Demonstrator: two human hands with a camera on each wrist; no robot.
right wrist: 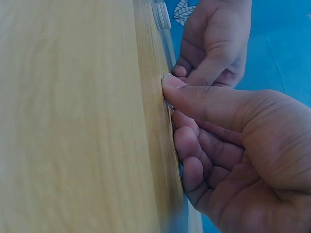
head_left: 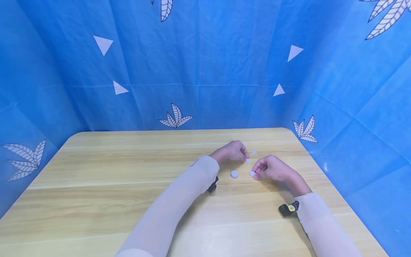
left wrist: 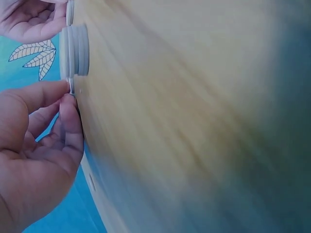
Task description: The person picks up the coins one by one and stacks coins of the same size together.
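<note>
My left hand (head_left: 236, 150) reaches across the far right part of the table and pinches a small white disc (head_left: 247, 160) between thumb and fingertips, low over the wood. Nearer me, my right hand (head_left: 272, 168) holds a second white disc (head_left: 252, 173) by thumb and forefinger, its other fingers curled. A short stack of white discs (head_left: 234, 174) stands to the left of the right hand; the left wrist view shows the layers of this stack (left wrist: 77, 50). Beyond both hands lies another white disc (head_left: 254, 152). In the right wrist view, the right thumb hides most of its disc.
The light wood table (head_left: 96, 200) has rounded far corners. A blue cloth (head_left: 199, 64) with white leaf and triangle prints hangs behind it and along its sides. A black wrist camera (head_left: 288, 208) sits under the right sleeve, close above the table.
</note>
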